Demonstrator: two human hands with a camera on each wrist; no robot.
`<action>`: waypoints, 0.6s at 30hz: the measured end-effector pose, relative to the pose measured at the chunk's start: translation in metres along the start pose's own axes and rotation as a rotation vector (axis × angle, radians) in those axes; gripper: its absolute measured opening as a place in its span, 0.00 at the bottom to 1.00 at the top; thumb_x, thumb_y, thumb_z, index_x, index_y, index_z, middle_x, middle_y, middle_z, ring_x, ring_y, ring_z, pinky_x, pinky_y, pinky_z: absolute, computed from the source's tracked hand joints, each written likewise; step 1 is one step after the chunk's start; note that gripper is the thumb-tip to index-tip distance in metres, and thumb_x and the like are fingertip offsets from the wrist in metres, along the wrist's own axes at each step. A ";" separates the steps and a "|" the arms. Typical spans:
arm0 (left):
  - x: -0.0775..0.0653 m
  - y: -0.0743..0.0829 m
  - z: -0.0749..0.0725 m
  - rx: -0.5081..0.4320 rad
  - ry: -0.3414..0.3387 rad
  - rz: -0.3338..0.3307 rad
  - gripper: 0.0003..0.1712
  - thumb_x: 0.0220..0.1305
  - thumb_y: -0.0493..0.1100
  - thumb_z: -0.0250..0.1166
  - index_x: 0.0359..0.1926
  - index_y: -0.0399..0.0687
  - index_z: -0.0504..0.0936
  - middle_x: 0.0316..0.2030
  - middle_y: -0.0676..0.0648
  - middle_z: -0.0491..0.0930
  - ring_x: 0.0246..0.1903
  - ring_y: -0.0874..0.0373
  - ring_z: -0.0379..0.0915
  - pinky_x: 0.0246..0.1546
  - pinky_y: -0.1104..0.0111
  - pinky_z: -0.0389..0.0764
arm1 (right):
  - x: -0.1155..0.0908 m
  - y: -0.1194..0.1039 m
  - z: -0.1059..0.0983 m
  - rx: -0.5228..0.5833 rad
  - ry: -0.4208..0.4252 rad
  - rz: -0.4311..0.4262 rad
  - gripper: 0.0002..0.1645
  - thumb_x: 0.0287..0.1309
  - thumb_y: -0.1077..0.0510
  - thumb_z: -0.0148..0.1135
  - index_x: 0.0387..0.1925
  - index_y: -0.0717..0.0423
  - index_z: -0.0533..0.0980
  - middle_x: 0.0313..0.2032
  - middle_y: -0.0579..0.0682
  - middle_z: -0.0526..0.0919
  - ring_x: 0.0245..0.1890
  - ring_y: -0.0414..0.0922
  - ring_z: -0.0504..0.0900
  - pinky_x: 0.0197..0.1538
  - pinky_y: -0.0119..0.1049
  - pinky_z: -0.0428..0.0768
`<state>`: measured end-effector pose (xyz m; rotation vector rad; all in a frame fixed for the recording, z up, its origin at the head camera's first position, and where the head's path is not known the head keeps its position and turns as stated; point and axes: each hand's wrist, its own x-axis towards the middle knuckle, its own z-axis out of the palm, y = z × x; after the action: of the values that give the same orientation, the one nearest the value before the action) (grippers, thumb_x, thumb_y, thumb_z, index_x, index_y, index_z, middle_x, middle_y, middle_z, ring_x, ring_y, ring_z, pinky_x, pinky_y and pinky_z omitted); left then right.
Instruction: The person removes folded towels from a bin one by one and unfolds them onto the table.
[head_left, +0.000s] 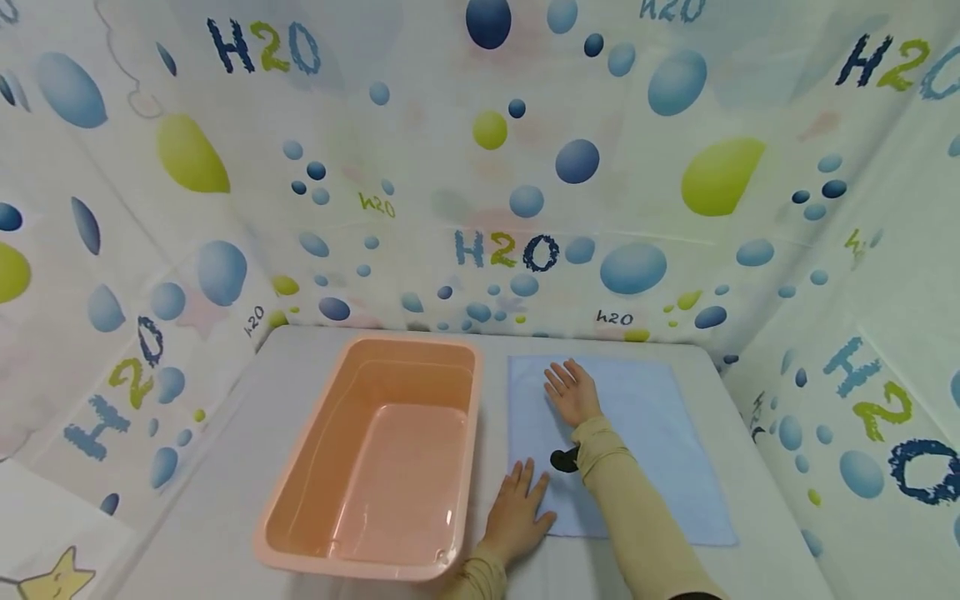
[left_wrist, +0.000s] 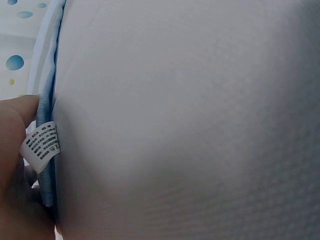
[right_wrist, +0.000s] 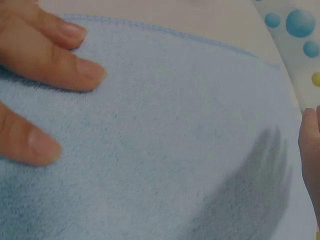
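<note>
A light blue towel [head_left: 652, 450] lies spread flat on the table. My left hand [head_left: 517, 512] rests on its near left part, fingers straight and spread, thumb out to the right. Above the towel's upper left part, my right hand [head_left: 573, 396] is held with straight fingers, gripping nothing. Its shadow falls on the fuzzy cloth in the right wrist view, where left-hand fingers [right_wrist: 55, 65] touch the towel near a stitched edge. In the left wrist view, a white printed label [left_wrist: 41, 144] hangs at the towel's edge beside the thumb; a blurred pale surface fills the rest.
A peach plastic basin [head_left: 408, 475] stands just left of the towel and the left hand. White cloth covers the table [head_left: 247, 450]. A curtain [head_left: 420, 167] printed with bubbles and H2O lettering encloses the back and both sides.
</note>
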<state>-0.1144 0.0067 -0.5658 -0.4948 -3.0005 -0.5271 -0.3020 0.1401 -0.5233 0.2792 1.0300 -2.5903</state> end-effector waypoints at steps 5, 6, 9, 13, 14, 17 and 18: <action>0.003 -0.002 0.001 -0.021 -0.005 0.005 0.32 0.60 0.57 0.57 0.63 0.49 0.71 0.66 0.38 0.64 0.66 0.42 0.59 0.64 0.54 0.64 | -0.002 -0.003 -0.004 -0.027 0.052 0.004 0.39 0.71 0.48 0.37 0.73 0.53 0.34 0.74 0.54 0.43 0.73 0.50 0.48 0.74 0.42 0.50; 0.004 -0.003 0.001 -0.018 -0.010 0.003 0.32 0.60 0.57 0.57 0.63 0.49 0.70 0.66 0.38 0.64 0.66 0.42 0.59 0.64 0.54 0.64 | -0.002 -0.004 -0.005 -0.028 0.055 0.000 0.39 0.71 0.48 0.37 0.73 0.53 0.34 0.74 0.54 0.43 0.73 0.50 0.49 0.74 0.42 0.50; 0.005 -0.005 0.000 -0.019 -0.024 -0.006 0.32 0.60 0.57 0.58 0.63 0.49 0.70 0.66 0.38 0.64 0.66 0.42 0.58 0.65 0.54 0.63 | -0.004 -0.007 -0.007 -0.024 0.051 -0.021 0.40 0.70 0.48 0.39 0.73 0.53 0.35 0.74 0.55 0.44 0.73 0.50 0.49 0.74 0.43 0.50; 0.007 -0.008 -0.002 -0.013 -0.028 -0.013 0.33 0.59 0.56 0.58 0.63 0.47 0.70 0.66 0.37 0.64 0.66 0.42 0.58 0.65 0.53 0.63 | -0.008 -0.012 -0.011 -0.047 -0.009 -0.064 0.40 0.68 0.47 0.45 0.73 0.53 0.41 0.72 0.56 0.51 0.71 0.50 0.56 0.72 0.42 0.55; 0.007 -0.008 -0.003 -0.009 -0.025 -0.013 0.32 0.59 0.55 0.59 0.62 0.47 0.71 0.65 0.37 0.64 0.66 0.41 0.59 0.65 0.53 0.63 | -0.010 -0.014 -0.012 -0.071 -0.019 -0.070 0.40 0.68 0.47 0.45 0.72 0.53 0.41 0.72 0.56 0.51 0.71 0.51 0.56 0.72 0.42 0.56; 0.008 -0.008 -0.005 0.011 -0.023 -0.014 0.32 0.59 0.55 0.59 0.62 0.45 0.71 0.65 0.36 0.65 0.65 0.40 0.60 0.64 0.52 0.64 | -0.013 -0.019 -0.013 -0.126 -0.034 -0.058 0.38 0.69 0.48 0.42 0.73 0.52 0.40 0.72 0.57 0.50 0.72 0.52 0.54 0.72 0.44 0.54; 0.009 -0.008 -0.006 0.019 -0.025 -0.015 0.32 0.59 0.55 0.59 0.62 0.45 0.71 0.65 0.36 0.65 0.65 0.40 0.60 0.64 0.52 0.64 | -0.014 -0.021 -0.011 -0.163 -0.011 -0.047 0.38 0.70 0.48 0.39 0.73 0.54 0.38 0.73 0.59 0.47 0.72 0.54 0.50 0.73 0.45 0.51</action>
<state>-0.1257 0.0002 -0.5619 -0.4818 -3.0325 -0.4972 -0.2963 0.1653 -0.5139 0.2024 1.2488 -2.5264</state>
